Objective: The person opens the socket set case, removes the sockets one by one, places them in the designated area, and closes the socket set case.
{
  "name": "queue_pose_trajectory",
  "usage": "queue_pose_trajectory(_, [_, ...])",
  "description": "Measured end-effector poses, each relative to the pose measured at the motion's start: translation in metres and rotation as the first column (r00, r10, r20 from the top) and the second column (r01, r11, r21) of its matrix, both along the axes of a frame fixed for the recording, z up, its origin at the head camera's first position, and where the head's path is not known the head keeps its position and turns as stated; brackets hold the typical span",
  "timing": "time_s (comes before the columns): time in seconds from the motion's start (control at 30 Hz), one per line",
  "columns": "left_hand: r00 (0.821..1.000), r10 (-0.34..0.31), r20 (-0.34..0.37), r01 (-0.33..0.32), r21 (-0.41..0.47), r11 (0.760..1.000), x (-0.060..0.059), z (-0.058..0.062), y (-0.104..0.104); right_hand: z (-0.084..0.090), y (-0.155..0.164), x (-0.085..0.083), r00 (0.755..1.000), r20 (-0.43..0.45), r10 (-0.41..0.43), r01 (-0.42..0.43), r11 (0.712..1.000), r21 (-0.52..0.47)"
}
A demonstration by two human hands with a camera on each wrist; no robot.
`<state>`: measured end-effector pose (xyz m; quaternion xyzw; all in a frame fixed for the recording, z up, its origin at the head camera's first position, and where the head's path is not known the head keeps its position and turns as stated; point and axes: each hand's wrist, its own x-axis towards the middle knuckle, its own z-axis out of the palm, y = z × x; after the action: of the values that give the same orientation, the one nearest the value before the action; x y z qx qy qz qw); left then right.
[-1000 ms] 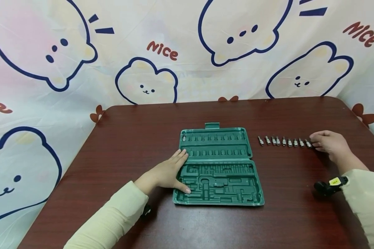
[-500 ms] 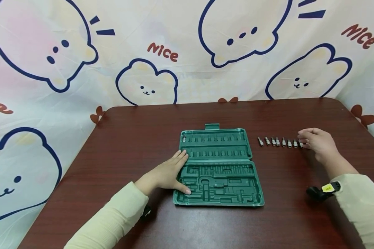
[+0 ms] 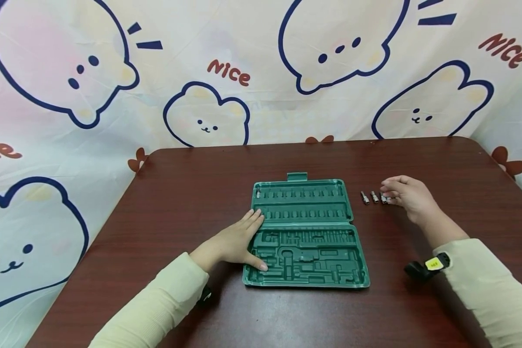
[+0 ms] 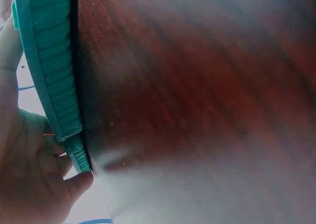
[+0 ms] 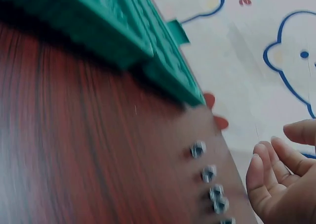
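In the head view, an unfolded green plastic tool case (image 3: 306, 224) with moulded slots lies on the table. My left hand (image 3: 230, 242) rests on its left edge with fingers spread. One small silver socket bit (image 3: 258, 193) sits in the top left slot. To the right of the case, my right hand (image 3: 413, 199) hovers at a row of silver socket bits (image 3: 365, 198) and hides part of it. In the right wrist view, several bits (image 5: 209, 173) stand in a line on the tabletop. The right fingers (image 5: 269, 169) are loosely bent beside them, with nothing visible between them.
The dark red-brown wooden table (image 3: 191, 193) reaches back to a pale cloth (image 3: 265, 111) printed with cartoon bears. A latch tab (image 3: 297, 176) sticks out from the case's far edge. A black wrist camera (image 3: 422, 270) hangs under the right wrist.
My right hand has travelled left along the row of bits, from its right end to near its left end. My left hand and the case have stayed in place.
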<state>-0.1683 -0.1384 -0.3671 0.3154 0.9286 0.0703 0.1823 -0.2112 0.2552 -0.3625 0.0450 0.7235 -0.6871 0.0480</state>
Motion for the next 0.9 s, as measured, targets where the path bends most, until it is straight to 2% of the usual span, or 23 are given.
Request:
queue_pose_trajectory(0.13, [1.0,0.004,0.0,-0.004,-0.002,1.0,0.001,0.001,0.0,0.011,-0.023,0.0,0.999,0.026,0.038,-0.038,0.999,-0.005])
queue_pose_trajectory(0.4, [1.0,-0.008,-0.023,0.007,-0.017,1.0,0.001,-0.001,0.001,0.02,-0.063,-0.008,0.994,0.062,0.091,-0.092,0.996,0.021])
queue_pose_trajectory(0.63, [1.0,-0.006,-0.023,0.006,-0.009,1.0,0.001,-0.003,-0.001,0.018,-0.098,-0.019,0.982,0.097,0.164,-0.169,0.985,0.04])
queue_pose_trajectory(0.9, [0.999,-0.002,-0.047,0.0,-0.042,0.999,0.001,0.0,0.001,0.012,-0.133,-0.03,0.962,0.129,0.239,-0.251,0.964,0.085])
